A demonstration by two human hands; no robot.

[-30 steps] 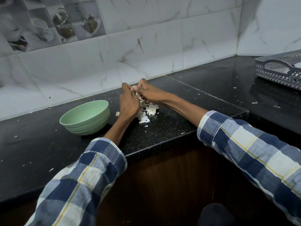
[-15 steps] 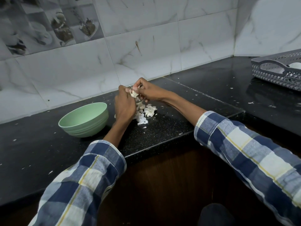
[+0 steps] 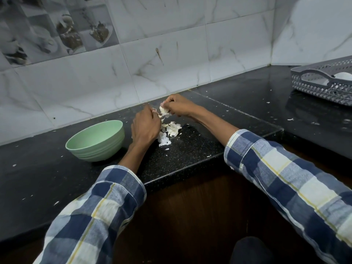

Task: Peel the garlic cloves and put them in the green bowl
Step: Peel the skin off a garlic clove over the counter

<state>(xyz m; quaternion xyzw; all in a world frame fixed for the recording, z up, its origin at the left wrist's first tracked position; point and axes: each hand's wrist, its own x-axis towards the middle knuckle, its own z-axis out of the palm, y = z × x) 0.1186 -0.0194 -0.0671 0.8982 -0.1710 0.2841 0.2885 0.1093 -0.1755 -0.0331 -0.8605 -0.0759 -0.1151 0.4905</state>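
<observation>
Both hands meet above the black speckled stone worktop, close to the white marble-patterned tiled wall. The right hand has its fingers curled around a pale, partly skinned garlic clove, pinching it from the right side, with loose papery skin hanging off the clove. The left hand is seen from its back, knuckles up; its fingers are curled in towards the same clove and seem to pinch at its skin on the left side, though the fingertips themselves are hidden behind the hand, so the exact grip cannot be made out. The clove is held in the air between the two hands, just above a small heap of white torn garlic skins lying on the worktop directly below and slightly to the right of the left hand. The round pale green plastic bowl stands upright on the worktop just to the left of the left wrist, near it but not touching; what its inside holds cannot be told from this angle. Small white flecks of skin are scattered across the dark surface. At the far right, well apart from the hands, a grey perforated plastic basket with a handle cut-out sits on the worktop with something white inside it. Both forearms wear blue, white and yellow checked shirt sleeves, pushed back from the wrists.
</observation>
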